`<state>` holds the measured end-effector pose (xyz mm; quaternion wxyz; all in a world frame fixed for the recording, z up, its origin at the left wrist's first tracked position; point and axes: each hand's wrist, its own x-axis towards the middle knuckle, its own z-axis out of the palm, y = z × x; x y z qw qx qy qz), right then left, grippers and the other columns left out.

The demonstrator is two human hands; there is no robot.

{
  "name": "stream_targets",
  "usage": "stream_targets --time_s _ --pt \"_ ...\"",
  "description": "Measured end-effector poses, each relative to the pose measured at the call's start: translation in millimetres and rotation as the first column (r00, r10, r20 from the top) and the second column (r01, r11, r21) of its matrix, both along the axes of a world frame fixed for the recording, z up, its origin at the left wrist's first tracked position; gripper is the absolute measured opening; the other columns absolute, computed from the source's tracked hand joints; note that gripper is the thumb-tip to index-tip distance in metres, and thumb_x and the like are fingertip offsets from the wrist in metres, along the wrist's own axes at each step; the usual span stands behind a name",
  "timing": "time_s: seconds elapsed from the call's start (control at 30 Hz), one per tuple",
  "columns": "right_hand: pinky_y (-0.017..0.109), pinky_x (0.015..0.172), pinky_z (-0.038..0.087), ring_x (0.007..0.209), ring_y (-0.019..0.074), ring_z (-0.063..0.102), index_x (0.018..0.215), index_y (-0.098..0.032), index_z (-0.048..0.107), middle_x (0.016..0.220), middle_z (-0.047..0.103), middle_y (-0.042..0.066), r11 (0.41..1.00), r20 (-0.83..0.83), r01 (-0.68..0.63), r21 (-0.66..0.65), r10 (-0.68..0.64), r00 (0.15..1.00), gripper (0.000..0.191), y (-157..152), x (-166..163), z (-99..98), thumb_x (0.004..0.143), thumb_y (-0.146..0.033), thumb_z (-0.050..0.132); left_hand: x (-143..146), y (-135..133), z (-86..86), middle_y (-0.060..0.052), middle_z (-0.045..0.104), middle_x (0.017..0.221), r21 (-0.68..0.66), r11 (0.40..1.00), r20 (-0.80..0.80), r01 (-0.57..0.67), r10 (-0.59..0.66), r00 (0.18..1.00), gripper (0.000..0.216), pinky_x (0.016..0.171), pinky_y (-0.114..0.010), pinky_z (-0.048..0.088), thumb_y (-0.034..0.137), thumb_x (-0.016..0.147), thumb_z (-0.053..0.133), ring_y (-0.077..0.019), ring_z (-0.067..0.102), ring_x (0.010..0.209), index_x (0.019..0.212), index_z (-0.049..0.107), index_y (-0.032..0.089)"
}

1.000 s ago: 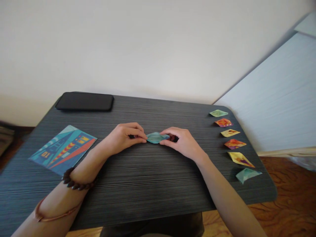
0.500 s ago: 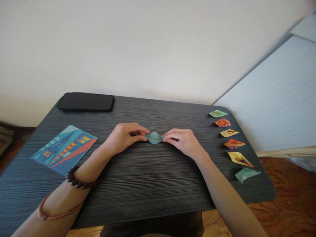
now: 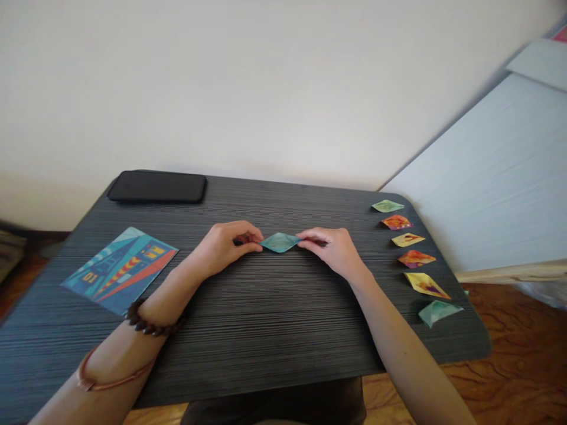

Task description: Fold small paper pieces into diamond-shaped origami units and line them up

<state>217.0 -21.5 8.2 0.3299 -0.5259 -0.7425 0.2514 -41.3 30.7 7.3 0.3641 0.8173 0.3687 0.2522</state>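
A small teal folded paper piece (image 3: 280, 242), shaped like a pointed oval, lies at the middle of the dark striped table (image 3: 266, 330). My left hand (image 3: 225, 245) pinches its left tip with fingers curled. Its right tip is pinched by my right hand (image 3: 332, 248), thumb and fingers pressed together. Both forearms rest over the table; the left wrist wears a bead bracelet and a cord.
Several folded paper pieces (image 3: 410, 240) in green, orange, yellow and teal lie in a row along the table's right edge. A colourful paper sheet (image 3: 119, 270) lies at the left, a black phone (image 3: 157, 187) at the back left. A white panel (image 3: 496, 177) leans at right.
The hands have drawn a little apart, so the teal piece looks wider and flatter than half a second ago. The view has shifted slightly.
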Motion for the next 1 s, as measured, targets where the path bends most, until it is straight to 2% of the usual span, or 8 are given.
stream_targets --time_s 0.13,0.27,0.43,0.53,0.67,0.87,1.0 --pt "0.026 0.070 0.053 0.073 0.0147 0.069 0.085 -0.025 0.072 0.084 0.074 -0.002 0.999 0.015 0.039 0.012 -0.039 0.999 0.009 -0.7 2.1 2.4 0.081 -0.026 0.064 2.4 -1.2 -0.3 -0.001 0.066 0.082 0.003 1.000 -0.005 -0.028 0.028 1.000 0.016 0.071 -0.025 0.051 0.031 0.078 0.065 -0.0133 0.062 0.073 0.087 0.064 0.018" --pt "0.027 0.072 0.054 0.074 0.0154 0.069 0.089 -0.023 0.071 0.086 0.074 -0.001 0.992 0.013 0.122 0.012 -0.122 0.992 0.011 -3.7 17.9 16.4 0.082 -0.026 0.063 6.0 -2.4 -5.2 -0.001 0.065 0.083 -0.052 0.996 0.043 -0.073 0.075 0.996 0.025 0.069 -0.025 0.051 0.034 0.078 0.064 -0.0128 0.061 0.072 0.096 0.059 0.017" --pt "0.029 0.071 0.054 0.074 0.0165 0.069 0.083 -0.020 0.068 0.087 0.073 0.002 0.986 0.127 0.159 0.038 -0.163 0.978 0.008 3.5 52.8 46.2 0.080 -0.024 0.063 19.9 -6.1 -2.9 0.001 0.063 0.079 0.070 0.997 -0.040 -0.031 0.034 0.999 0.019 0.065 -0.024 0.046 0.035 0.083 0.056 -0.0119 0.056 0.066 0.094 0.062 0.020" --pt "0.028 0.071 0.052 0.073 0.0158 0.068 0.079 -0.019 0.068 0.087 0.073 0.002 0.991 0.198 0.128 0.045 -0.134 0.971 0.007 15.5 70.9 55.1 0.079 -0.024 0.063 32.1 -7.8 0.2 0.000 0.064 0.083 0.095 0.995 -0.076 0.016 -0.009 0.997 0.019 0.068 -0.025 0.045 0.034 0.085 0.052 -0.0127 0.056 0.069 0.095 0.062 0.021" --pt "0.029 0.074 0.048 0.073 0.0158 0.065 0.077 -0.022 0.070 0.082 0.073 0.000 0.993 0.376 0.106 0.058 -0.120 0.919 0.007 28.3 104.6 53.8 0.076 -0.028 0.067 46.4 -10.0 0.0 0.000 0.065 0.086 0.125 0.990 -0.176 0.062 -0.040 0.984 0.021 0.069 -0.027 0.044 0.035 0.086 0.048 -0.0149 0.057 0.074 0.094 0.063 0.022" --pt "0.031 0.078 0.043 0.082 0.0179 0.061 0.073 -0.022 0.072 0.083 0.071 0.003 0.957 0.499 0.207 0.205 -0.284 0.818 0.011 28.7 178.7 47.6 0.074 -0.032 0.069 62.4 -20.8 -1.0 -0.001 0.065 0.083 0.231 0.972 -0.231 0.046 0.008 0.973 0.021 0.070 -0.029 0.042 0.032 0.087 0.045 -0.0172 0.056 0.077 0.087 0.063 0.022" --pt "0.031 0.078 0.041 0.079 0.0172 0.061 0.076 -0.023 0.073 0.081 0.071 0.002 0.950 0.524 0.227 0.213 -0.308 0.794 0.012 31.9 196.5 37.0 0.077 -0.033 0.066 64.4 -24.7 -4.1 -0.003 0.065 0.086 0.270 0.962 -0.228 0.030 0.033 0.973 0.022 0.074 -0.031 0.041 0.029 0.088 0.043 -0.0182 0.056 0.080 0.087 0.063 0.022"
